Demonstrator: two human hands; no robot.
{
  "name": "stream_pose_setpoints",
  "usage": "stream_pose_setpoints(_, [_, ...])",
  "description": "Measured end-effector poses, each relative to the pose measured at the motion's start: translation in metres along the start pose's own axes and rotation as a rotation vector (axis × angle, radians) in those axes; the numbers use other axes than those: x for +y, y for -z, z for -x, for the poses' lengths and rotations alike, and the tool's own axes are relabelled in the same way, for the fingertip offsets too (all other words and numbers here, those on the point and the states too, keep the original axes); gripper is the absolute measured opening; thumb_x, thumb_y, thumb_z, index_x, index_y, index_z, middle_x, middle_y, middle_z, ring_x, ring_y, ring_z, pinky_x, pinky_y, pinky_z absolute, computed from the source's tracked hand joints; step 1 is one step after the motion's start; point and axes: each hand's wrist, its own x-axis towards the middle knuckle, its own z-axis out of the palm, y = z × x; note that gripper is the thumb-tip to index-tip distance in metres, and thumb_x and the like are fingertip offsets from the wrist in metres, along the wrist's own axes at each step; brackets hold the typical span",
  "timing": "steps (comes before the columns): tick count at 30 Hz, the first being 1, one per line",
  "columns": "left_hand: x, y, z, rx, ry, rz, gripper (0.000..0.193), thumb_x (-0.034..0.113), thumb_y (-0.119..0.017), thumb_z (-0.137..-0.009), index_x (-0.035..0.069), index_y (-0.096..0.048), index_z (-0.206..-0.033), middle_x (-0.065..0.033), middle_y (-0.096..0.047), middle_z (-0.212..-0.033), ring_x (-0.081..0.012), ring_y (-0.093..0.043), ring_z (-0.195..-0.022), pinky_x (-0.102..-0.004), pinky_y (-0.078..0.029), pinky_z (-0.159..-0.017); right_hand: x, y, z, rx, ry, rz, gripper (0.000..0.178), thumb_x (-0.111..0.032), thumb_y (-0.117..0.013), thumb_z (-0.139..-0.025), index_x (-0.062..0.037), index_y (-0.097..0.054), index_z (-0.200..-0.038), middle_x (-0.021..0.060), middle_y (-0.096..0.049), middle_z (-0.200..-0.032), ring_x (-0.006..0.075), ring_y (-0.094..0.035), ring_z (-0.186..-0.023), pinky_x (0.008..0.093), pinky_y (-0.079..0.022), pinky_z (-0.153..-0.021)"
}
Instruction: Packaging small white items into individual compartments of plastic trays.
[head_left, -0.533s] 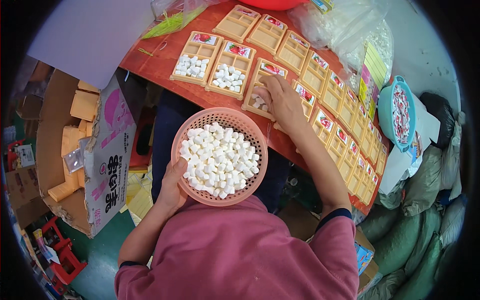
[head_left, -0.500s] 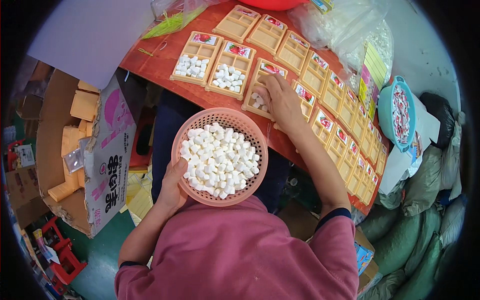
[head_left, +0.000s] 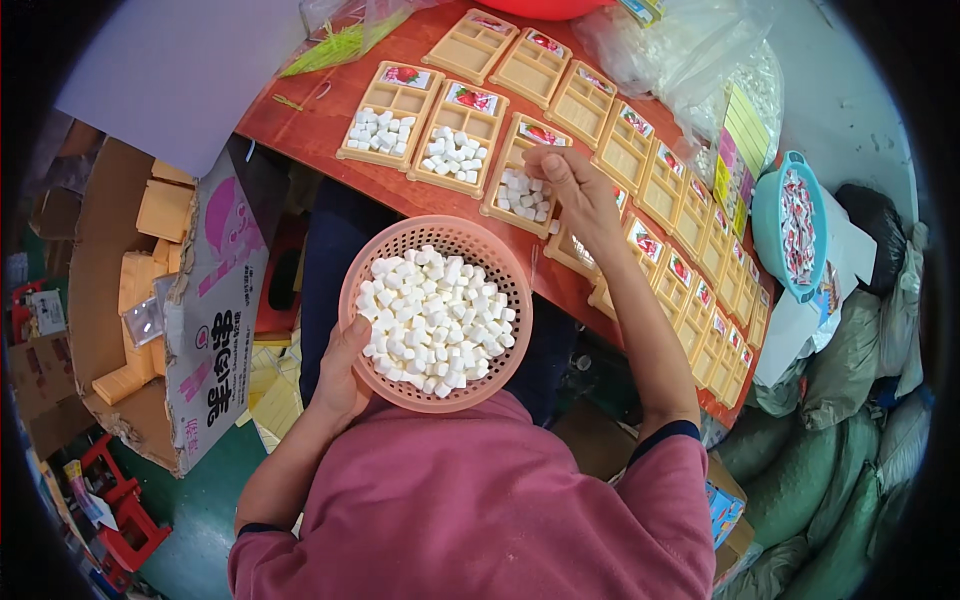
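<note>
Here we are, looking down on a round pink basket [head_left: 515,290] held at the lap, heaped with small white pieces [head_left: 435,325]. Our left hand [head_left: 345,370] has it gripped at the left side, thumb over the rim (the fingers underneath are out of sight). Over to the right hand [head_left: 585,200]: it's above the right edge of the third tray [head_left: 514,157] in the near row, fingers bent, thumb raised, and we can't tell whether anything is pinched inside. Below it, a batch of white pieces fills the tray's large compartment, the one nearest us.

To the left, the first tray [head_left: 396,100] and the second tray [head_left: 463,122] carry the same white load, each with a strawberry picture at the far end. More tan trays [head_left: 530,70] run across the red table [head_left: 300,125] in rows that bend away to the right. Out at that side we've got a blue bowl [head_left: 763,220] of red-and-white packets [head_left: 797,225], and on our left a cardboard box [head_left: 220,330] with tan pieces inside.
</note>
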Motion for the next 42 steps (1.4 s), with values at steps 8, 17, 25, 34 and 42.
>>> stream_pose_setpoints(8, [0.0,-0.002,0.001,-0.006,-0.003,0.022,0.06,0.033,-0.049,-0.09,-0.001,-0.028,-0.135,-0.0141,-0.043,-0.131,-0.0219,-0.047,-0.117,-0.0341,-0.038,-0.098,0.002,0.013,0.014,0.016,0.048,-0.09,0.025,-0.021,-0.05,-0.093,-0.0013,-0.06,-0.105,0.0032,-0.062,-0.098,0.0091,-0.055,-0.092,0.0257,-0.046,-0.076])
stream_pose_setpoints(17, [-0.001,-0.001,0.0,-0.02,-0.012,-0.069,0.055,0.031,-0.042,-0.092,0.002,-0.028,-0.136,-0.0152,-0.039,-0.135,-0.0263,-0.043,-0.121,-0.0385,-0.035,-0.102,-0.016,0.02,0.043,-0.031,0.203,0.787,0.015,-0.015,-0.067,-0.071,-0.0025,-0.063,-0.078,0.0105,-0.058,-0.09,0.0264,-0.06,-0.08,0.0348,-0.049,-0.067])
stream_pose_setpoints(25, [0.0,-0.002,0.002,-0.017,-0.026,-0.064,0.056,0.032,-0.041,-0.092,0.001,-0.027,-0.137,-0.0153,-0.038,-0.135,-0.026,-0.042,-0.121,-0.0381,-0.035,-0.102,-0.023,0.02,0.035,0.041,0.105,0.513,0.015,-0.012,-0.067,-0.073,-0.0015,-0.062,-0.083,0.008,-0.057,-0.09,0.0213,-0.058,-0.077,0.0317,-0.048,-0.065])
stream_pose_setpoints(34, [-0.002,0.002,0.001,-0.047,-0.019,-0.064,0.057,0.034,-0.042,-0.091,0.001,-0.028,-0.136,-0.0149,-0.039,-0.135,-0.0259,-0.043,-0.121,-0.0379,-0.035,-0.102,-0.014,0.01,0.021,0.043,0.311,0.429,0.014,-0.002,-0.061,-0.078,-0.0039,-0.063,-0.092,0.0082,-0.058,-0.097,0.0232,-0.059,-0.082,0.0321,-0.049,-0.069])
stream_pose_setpoints(42, [-0.002,0.002,0.001,-0.04,-0.02,-0.06,0.056,0.032,-0.043,-0.091,0.001,-0.028,-0.136,-0.0143,-0.039,-0.135,-0.0254,-0.043,-0.121,-0.0373,-0.035,-0.101,0.002,-0.005,0.012,0.015,0.499,0.566,0.019,0.001,-0.059,-0.078,-0.004,-0.062,-0.097,0.0096,-0.058,-0.097,0.0273,-0.06,-0.085,0.0332,-0.05,-0.071])
